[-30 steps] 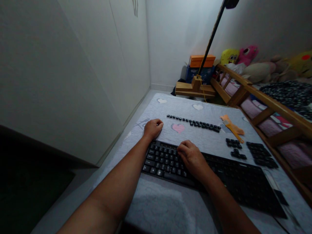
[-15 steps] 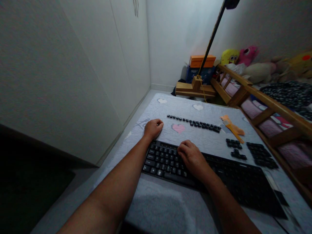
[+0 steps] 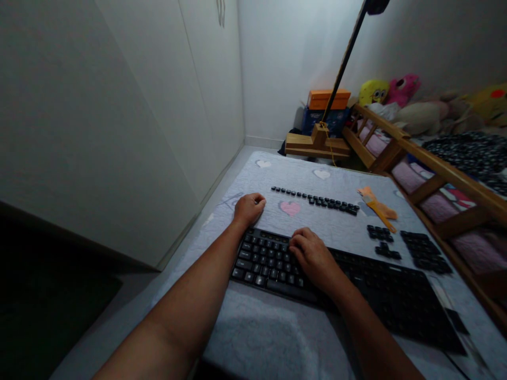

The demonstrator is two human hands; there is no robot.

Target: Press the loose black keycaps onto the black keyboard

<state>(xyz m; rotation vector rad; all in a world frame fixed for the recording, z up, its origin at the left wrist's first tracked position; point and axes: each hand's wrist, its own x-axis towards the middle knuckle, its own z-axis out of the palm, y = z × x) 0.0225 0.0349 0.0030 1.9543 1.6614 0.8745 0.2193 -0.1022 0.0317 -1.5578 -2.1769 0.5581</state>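
A black keyboard (image 3: pixel 273 258) lies slantwise on the cloth-covered table. Its left part carries keycaps, while the right part looks bare of them. My right hand (image 3: pixel 311 253) rests over the middle of it, fingers bent and pressed together at the upper key rows; what is between the fingertips is hidden. Just beyond the keyboard's upper left corner, my left hand (image 3: pixel 249 208) lies closed on the cloth, thumb against curled fingers, its inside out of sight. Past both hands runs a row of loose black keycaps (image 3: pixel 299 195), with a shorter second row (image 3: pixel 332 205) near its right end.
More loose keycaps form a small group (image 3: pixel 380 233), an arrow-shaped cluster (image 3: pixel 388 252) and a larger block (image 3: pixel 425 252) at right. An orange-handled brush (image 3: pixel 382 215) lies on an orange cloth (image 3: pixel 368 192). A wooden bed rail (image 3: pixel 439 163) borders the right side; a white wardrobe (image 3: pixel 170 95) stands left.
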